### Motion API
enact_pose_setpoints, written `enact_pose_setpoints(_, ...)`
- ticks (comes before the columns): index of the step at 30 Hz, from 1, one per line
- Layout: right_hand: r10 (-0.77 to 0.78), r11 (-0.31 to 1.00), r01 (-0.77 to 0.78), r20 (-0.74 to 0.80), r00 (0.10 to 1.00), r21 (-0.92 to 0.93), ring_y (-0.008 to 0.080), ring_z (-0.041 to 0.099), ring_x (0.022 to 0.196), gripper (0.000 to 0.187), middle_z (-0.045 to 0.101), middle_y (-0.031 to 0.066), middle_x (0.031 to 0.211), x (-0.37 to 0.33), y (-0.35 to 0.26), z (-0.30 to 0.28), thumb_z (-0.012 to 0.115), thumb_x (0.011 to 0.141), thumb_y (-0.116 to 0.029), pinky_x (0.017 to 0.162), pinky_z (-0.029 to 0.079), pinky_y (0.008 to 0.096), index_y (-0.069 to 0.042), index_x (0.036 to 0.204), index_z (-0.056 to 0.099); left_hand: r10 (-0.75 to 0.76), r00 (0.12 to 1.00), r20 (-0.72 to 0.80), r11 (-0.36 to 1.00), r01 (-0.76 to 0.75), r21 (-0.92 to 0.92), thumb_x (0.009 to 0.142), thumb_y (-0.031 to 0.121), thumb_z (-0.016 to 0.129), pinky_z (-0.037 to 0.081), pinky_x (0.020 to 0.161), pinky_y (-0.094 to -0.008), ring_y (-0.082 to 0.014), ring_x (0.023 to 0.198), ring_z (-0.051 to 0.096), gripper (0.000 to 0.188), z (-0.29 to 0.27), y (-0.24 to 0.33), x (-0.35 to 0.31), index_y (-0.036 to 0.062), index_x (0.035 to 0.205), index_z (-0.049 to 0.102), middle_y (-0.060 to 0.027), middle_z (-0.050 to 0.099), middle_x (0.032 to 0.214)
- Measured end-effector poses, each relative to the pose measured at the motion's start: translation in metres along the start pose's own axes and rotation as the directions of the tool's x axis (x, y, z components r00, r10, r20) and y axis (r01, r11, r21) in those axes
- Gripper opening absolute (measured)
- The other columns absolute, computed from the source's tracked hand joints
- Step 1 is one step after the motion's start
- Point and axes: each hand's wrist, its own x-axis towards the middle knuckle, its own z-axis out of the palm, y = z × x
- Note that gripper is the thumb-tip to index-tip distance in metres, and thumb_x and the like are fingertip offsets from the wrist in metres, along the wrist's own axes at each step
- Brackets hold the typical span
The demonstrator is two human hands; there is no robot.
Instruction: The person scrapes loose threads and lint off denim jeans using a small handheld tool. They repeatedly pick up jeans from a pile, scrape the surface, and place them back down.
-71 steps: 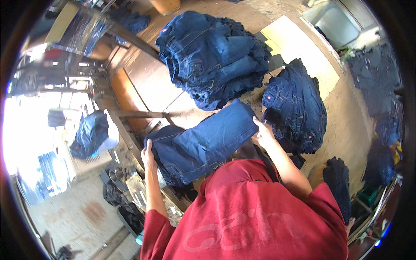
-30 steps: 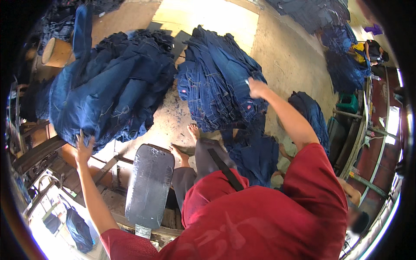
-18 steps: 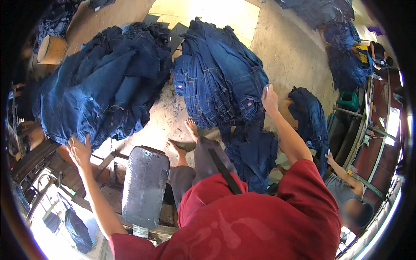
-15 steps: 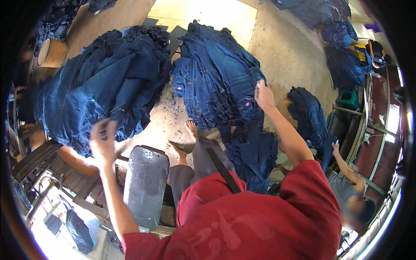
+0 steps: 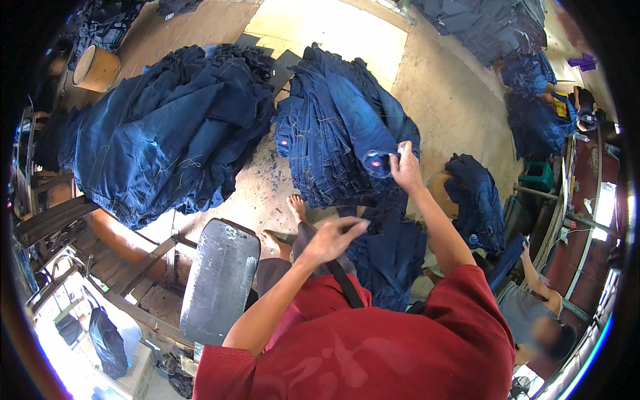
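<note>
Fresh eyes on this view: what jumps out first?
A large denim heap fills the upper left, with a smaller denim heap to its right. A red shirt spans the bottom centre. The right hand touches the smaller heap's right side; the left hand is open just below centre.

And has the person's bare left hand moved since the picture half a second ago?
Yes, rightward: it was left of the scuffed, dark, round-cornered board; now the left hand is right of it.
</note>
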Motion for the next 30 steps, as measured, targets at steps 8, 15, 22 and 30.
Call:
enact_pose_setpoints(8, -0.237, 0.966, 0.242, -0.057, 0.97, 0.091, 0.0432, 0.071, 0.08, 0.049, 0.067, 0.0219, 0.094, -0.001, -0.203, -0.013, 0.091, 0.088, -0.017, 0.073, 0.058, 0.047, -0.002, 0.11, 0.051, -0.21, 0.94, -0.268, 0.09, -0.254, -0.963, 0.112, 0.05, 0.059, 0.05, 0.118, -0.046, -0.0292, 0.129, 0.068, 0.056, -0.052, 0.024, 0.083, 0.0046, 0.143, 0.065, -0.0148, 0.073, 0.14)
enact_pose_setpoints(15, -0.191, 0.936, 0.088, 0.281, 0.941, 0.342, 0.0497, 0.074, 0.094, 0.044, 0.07, 0.0248, 0.097, -0.045, -0.318, 0.069, 0.08, 0.083, -0.001, 0.079, 0.059, 0.0532, -0.002, 0.117, 0.053, -0.253, 0.758, -0.601, 0.141, -0.585, -0.798, 0.117, 0.03, 0.051, 0.045, 0.124, -0.0523, -0.032, 0.14, 0.062, 0.045, -0.177, -0.023, -0.057, 0.0035, 0.154, 0.055, -0.0157, 0.064, 0.154)
enact_pose_setpoints(22, -0.466, 0.798, -0.176, 0.775, 0.426, 0.576, 0.045, 0.075, 0.101, 0.055, 0.073, 0.0237, 0.112, -0.189, -0.403, 0.062, 0.089, 0.088, -0.021, 0.085, 0.061, 0.0524, -0.004, 0.124, 0.051, -0.604, 0.362, -0.71, 0.292, -0.729, -0.619, 0.116, 0.032, 0.053, 0.048, 0.121, -0.0547, -0.0345, 0.137, 0.064, 0.048, -0.09, -0.15, -0.287, 0.0039, 0.155, 0.055, -0.0165, 0.064, 0.153)
enact_pose_setpoints(30, 0.332, 0.562, -0.629, 0.549, 0.767, 0.537, 0.013, 0.063, 0.083, 0.042, 0.063, 0.0059, 0.093, -0.14, -0.343, 0.108, 0.07, 0.107, -0.045, 0.065, 0.054, 0.0334, -0.005, 0.118, 0.061, -0.706, -0.012, -0.708, 0.512, -0.7, -0.498, 0.112, 0.023, 0.062, 0.057, 0.11, -0.0464, -0.0302, 0.123, 0.072, 0.041, -0.115, -0.275, -0.452, -0.0036, 0.144, 0.065, -0.0163, 0.073, 0.139)
